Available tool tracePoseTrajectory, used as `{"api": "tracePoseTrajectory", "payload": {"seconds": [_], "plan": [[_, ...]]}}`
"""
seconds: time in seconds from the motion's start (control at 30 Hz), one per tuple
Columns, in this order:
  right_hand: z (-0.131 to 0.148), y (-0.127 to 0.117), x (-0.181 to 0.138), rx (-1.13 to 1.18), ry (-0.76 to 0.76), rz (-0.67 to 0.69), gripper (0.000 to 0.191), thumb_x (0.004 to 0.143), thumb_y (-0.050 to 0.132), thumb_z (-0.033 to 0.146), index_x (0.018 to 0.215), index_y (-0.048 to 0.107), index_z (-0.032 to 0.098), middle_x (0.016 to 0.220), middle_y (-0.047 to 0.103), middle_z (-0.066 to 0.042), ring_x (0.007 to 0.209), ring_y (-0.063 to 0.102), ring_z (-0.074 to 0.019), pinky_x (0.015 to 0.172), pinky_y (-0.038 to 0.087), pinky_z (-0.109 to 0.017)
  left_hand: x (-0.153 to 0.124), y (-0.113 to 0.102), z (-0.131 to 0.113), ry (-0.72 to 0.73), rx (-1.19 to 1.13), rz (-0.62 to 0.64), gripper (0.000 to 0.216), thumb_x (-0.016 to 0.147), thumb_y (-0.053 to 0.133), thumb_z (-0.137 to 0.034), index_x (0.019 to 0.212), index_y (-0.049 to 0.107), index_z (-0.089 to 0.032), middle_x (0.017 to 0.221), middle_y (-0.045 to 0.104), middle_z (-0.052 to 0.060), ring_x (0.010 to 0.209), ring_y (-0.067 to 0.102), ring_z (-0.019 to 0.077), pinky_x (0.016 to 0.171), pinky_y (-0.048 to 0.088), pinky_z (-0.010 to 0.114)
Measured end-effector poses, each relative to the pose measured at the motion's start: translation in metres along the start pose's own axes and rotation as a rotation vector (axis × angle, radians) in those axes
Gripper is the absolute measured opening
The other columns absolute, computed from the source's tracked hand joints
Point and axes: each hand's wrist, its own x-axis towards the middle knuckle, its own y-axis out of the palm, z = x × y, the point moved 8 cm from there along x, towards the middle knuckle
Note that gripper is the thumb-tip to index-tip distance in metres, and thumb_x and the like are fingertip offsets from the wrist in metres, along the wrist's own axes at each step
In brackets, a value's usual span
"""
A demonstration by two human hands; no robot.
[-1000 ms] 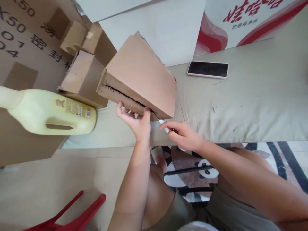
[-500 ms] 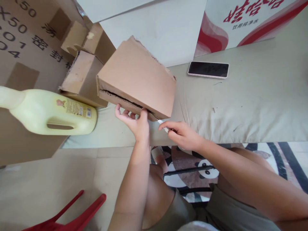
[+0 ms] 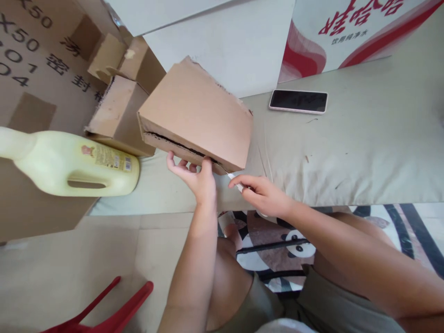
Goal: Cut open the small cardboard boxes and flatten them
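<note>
A brown cardboard box (image 3: 199, 113) is tilted on the cushioned surface, with a dark cut slit running along its near side. My left hand (image 3: 197, 173) grips the lower near edge, its thumb at the slit and its fingers curled under the box. In my right hand (image 3: 258, 194) is a small white-handled utility knife (image 3: 236, 181). Its thin tip meets the box near the slit's right end; how deep the blade sits is hidden. The index finger stretches along the handle while the other fingers wrap round it.
A phone (image 3: 298, 101) lies right of the box. White cartons (image 3: 222, 51) stand behind. At left are a pale yellow jug (image 3: 69, 162), smaller cardboard pieces (image 3: 120, 108) and a large printed carton (image 3: 31, 111). Red chair parts (image 3: 121, 307) show at lower left; a panda-patterned mat (image 3: 270, 252) lies below.
The view has shifted very slightly. Both hands, the box and the utility knife keep nearly the same positions.
</note>
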Motion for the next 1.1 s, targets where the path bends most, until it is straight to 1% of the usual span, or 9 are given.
{"api": "tracePoseTrajectory", "payload": {"seconds": [0.07, 0.13, 0.23, 0.33, 0.5, 0.63, 0.83, 0.97, 1.1], "plan": [[-0.001, 0.0, 0.001, -0.006, 0.007, -0.013, 0.036, 0.08, 0.042, 0.016, 0.103, 0.069, 0.019, 0.057, 0.044, 0.006, 0.054, 0.039, -0.0104, 0.058, 0.033, -0.024, -0.002, 0.003, -0.003, 0.005, -0.031, 0.021, 0.081, 0.072, 0.063, -0.015, 0.136, 0.017, -0.034, 0.122, 0.046, 0.008, 0.094, 0.063, 0.0146, 0.079, 0.054, 0.028], [-0.001, 0.0, 0.002, -0.008, 0.004, -0.018, 0.036, 0.08, 0.041, 0.016, 0.104, 0.069, 0.019, 0.059, 0.046, 0.005, 0.055, 0.04, -0.0107, 0.059, 0.033, -0.025, -0.002, 0.002, -0.004, 0.003, -0.073, 0.011, 0.083, 0.068, 0.065, -0.013, 0.135, 0.019, -0.033, 0.121, 0.046, 0.008, 0.093, 0.063, 0.0143, 0.078, 0.054, 0.028], [0.0, 0.003, 0.001, -0.006, -0.008, 0.008, 0.038, 0.083, 0.039, 0.018, 0.107, 0.069, 0.021, 0.059, 0.045, 0.005, 0.056, 0.042, -0.0113, 0.06, 0.033, -0.025, 0.003, -0.005, 0.004, -0.069, -0.143, -0.057, 0.082, 0.068, 0.064, -0.014, 0.135, 0.02, -0.033, 0.116, 0.047, 0.006, 0.088, 0.063, 0.0138, 0.077, 0.054, 0.029], [0.001, 0.005, 0.0, -0.017, -0.01, 0.019, 0.038, 0.084, 0.039, 0.017, 0.107, 0.068, 0.021, 0.055, 0.041, 0.006, 0.054, 0.04, -0.0108, 0.059, 0.033, -0.025, 0.007, -0.011, 0.013, -0.133, -0.182, -0.102, 0.079, 0.071, 0.062, -0.015, 0.136, 0.02, -0.032, 0.113, 0.047, 0.006, 0.089, 0.062, 0.0142, 0.081, 0.053, 0.03], [0.0, 0.005, -0.002, -0.016, -0.017, 0.017, 0.037, 0.084, 0.039, 0.016, 0.107, 0.067, 0.019, 0.054, 0.038, 0.008, 0.051, 0.038, -0.0098, 0.059, 0.032, -0.025, 0.007, -0.009, 0.008, -0.093, -0.143, -0.066, 0.082, 0.07, 0.063, -0.013, 0.137, 0.02, -0.032, 0.117, 0.048, 0.007, 0.092, 0.063, 0.0148, 0.082, 0.054, 0.03], [0.0, 0.005, -0.002, -0.016, -0.009, 0.017, 0.037, 0.084, 0.039, 0.016, 0.107, 0.067, 0.02, 0.053, 0.038, 0.008, 0.051, 0.037, -0.01, 0.058, 0.032, -0.025, 0.005, -0.009, 0.003, -0.063, -0.133, -0.07, 0.08, 0.071, 0.062, -0.013, 0.137, 0.02, -0.031, 0.113, 0.05, 0.006, 0.091, 0.063, 0.014, 0.08, 0.054, 0.029], [0.001, 0.004, -0.002, -0.016, -0.01, 0.011, 0.036, 0.083, 0.039, 0.015, 0.106, 0.066, 0.019, 0.055, 0.039, 0.007, 0.052, 0.038, -0.0103, 0.059, 0.032, -0.025, 0.005, -0.005, 0.005, -0.079, -0.165, -0.042, 0.082, 0.068, 0.065, -0.013, 0.135, 0.021, -0.031, 0.111, 0.049, 0.006, 0.087, 0.063, 0.0141, 0.077, 0.054, 0.028], [0.001, 0.004, -0.001, -0.014, -0.034, 0.007, 0.035, 0.083, 0.039, 0.016, 0.106, 0.065, 0.02, 0.056, 0.041, 0.007, 0.053, 0.04, -0.0105, 0.059, 0.033, -0.025, 0.006, -0.005, 0.01, -0.119, -0.168, -0.039, 0.083, 0.069, 0.064, -0.015, 0.136, 0.019, -0.033, 0.107, 0.048, 0.004, 0.081, 0.061, 0.0123, 0.072, 0.052, 0.027], [-0.001, 0.006, -0.001, -0.023, -0.034, 0.018, 0.035, 0.084, 0.038, 0.017, 0.107, 0.065, 0.02, 0.058, 0.043, 0.006, 0.056, 0.042, -0.0112, 0.061, 0.034, -0.026, 0.007, -0.005, 0.011, -0.138, -0.157, -0.03, 0.084, 0.069, 0.064, -0.016, 0.137, 0.018, -0.034, 0.107, 0.047, 0.004, 0.08, 0.06, 0.0122, 0.071, 0.052, 0.027]]}}
